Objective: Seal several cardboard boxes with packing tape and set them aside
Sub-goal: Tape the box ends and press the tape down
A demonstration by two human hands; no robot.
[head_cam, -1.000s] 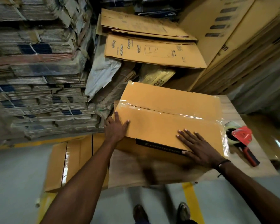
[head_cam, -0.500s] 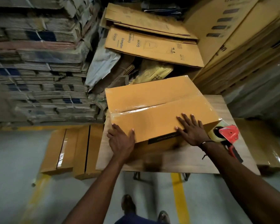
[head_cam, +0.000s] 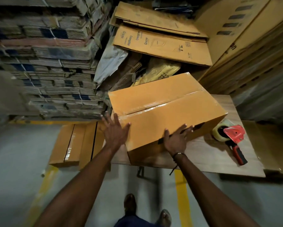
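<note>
A yellow-brown cardboard box [head_cam: 162, 102] lies on the wooden table [head_cam: 219, 154], its top seam covered by clear tape. The box sits at an angle, its near corner over the table's front edge. My left hand [head_cam: 115, 131] presses flat on the box's left end, fingers spread and thumb on the top. My right hand [head_cam: 176, 138] is flat on the near long side, over a black printed label. Between them, the two hands hold the box. A red-handled tape dispenser [head_cam: 232, 136] with a clear roll lies on the table to the right of the box, untouched.
Two taped boxes [head_cam: 72, 145] lie on the floor left of the table. Tall stacks of flattened cardboard [head_cam: 44, 63] rise on the left, and large cartons [head_cam: 252, 46] on the right. Flat printed boxes [head_cam: 160, 45] and plastic wrap lie behind. Yellow lines mark the floor near my feet.
The box has turned on the table, its left end swinging toward me. My left hand moved from the top edge to the left end; my right hand slid onto the near side.
</note>
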